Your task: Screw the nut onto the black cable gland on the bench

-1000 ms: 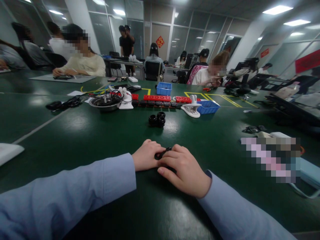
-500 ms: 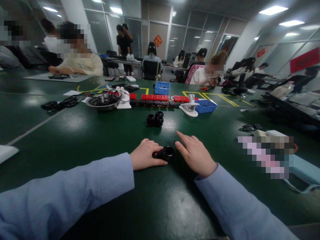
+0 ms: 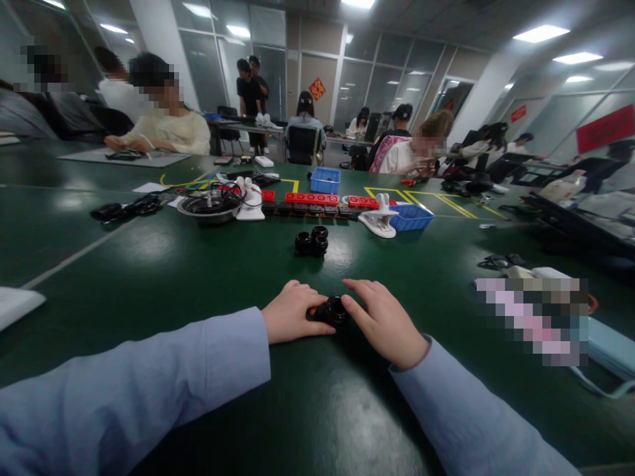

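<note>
Left hand (image 3: 295, 314) is clamped round a black cylindrical part (image 3: 335, 311), thumb on its near side. On my feed the right hand (image 3: 389, 327) is open, fingers loosely spread, right beside the part's round open end; I can't tell from here if a fingertip touches it. I have the part on the green table (image 3: 198, 264), on the near side of a cluster of black cylinders (image 3: 311, 242), which shows round openings. Beyond the cluster I see a red-and-black strip (image 3: 311, 198), then a blue bin (image 3: 326, 187) farther behind. Beyond and left of the cluster: white clip stand (image 3: 251, 203), metal bowl (image 3: 208, 217) with black cables. Beyond and right of it: white clip (image 3: 380, 223), second blue bin (image 3: 415, 219). Well right of the cluster, light-blue case (image 3: 612, 347).
</note>
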`<action>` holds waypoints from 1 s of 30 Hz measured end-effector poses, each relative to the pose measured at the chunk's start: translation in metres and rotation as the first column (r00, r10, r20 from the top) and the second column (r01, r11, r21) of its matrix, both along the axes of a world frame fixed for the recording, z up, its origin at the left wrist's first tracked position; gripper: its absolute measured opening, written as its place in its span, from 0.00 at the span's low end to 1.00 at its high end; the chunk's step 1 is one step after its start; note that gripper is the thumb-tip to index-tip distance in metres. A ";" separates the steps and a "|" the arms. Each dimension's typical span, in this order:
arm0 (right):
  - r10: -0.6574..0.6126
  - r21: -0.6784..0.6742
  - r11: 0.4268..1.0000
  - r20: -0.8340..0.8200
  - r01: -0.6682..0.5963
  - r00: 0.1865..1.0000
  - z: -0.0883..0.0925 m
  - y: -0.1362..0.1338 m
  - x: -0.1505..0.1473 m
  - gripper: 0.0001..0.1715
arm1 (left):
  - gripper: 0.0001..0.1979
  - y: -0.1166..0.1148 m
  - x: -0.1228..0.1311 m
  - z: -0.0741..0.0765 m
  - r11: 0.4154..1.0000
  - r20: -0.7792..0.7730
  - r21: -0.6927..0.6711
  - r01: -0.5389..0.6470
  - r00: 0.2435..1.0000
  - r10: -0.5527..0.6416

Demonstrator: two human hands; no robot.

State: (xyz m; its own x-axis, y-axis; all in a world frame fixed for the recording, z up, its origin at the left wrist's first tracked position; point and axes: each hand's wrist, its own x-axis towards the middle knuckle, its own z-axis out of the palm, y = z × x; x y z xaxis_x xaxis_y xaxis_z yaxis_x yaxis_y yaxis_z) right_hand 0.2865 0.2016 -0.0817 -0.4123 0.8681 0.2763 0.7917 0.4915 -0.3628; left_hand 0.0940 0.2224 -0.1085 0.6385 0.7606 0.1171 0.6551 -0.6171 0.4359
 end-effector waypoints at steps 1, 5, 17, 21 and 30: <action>0.013 -0.004 1.000 -0.007 -0.013 1.000 0.000 -0.001 -0.001 0.21 | 0.17 0.000 0.000 0.000 1.000 0.001 0.001 -0.001 1.000 0.001; 0.063 -0.036 0.997 -0.010 -0.064 0.998 0.003 -0.008 -0.005 0.24 | 0.18 0.000 0.000 0.000 1.000 -0.007 0.006 -0.002 1.000 0.002; 0.072 -0.128 0.989 -0.039 -0.076 0.997 0.004 -0.010 -0.010 0.26 | 0.16 0.001 0.000 -0.004 1.000 0.024 0.008 -0.003 1.000 0.003; 0.085 -0.133 0.987 -0.082 -0.096 0.993 0.001 -0.008 -0.011 0.25 | 0.15 0.001 0.000 -0.004 1.000 0.005 0.025 -0.002 1.000 0.001; 0.042 -0.049 0.997 -0.191 -0.052 0.981 -0.017 0.002 -0.025 0.22 | 0.08 -0.001 -0.001 0.000 0.991 -0.010 0.034 -0.133 0.991 0.133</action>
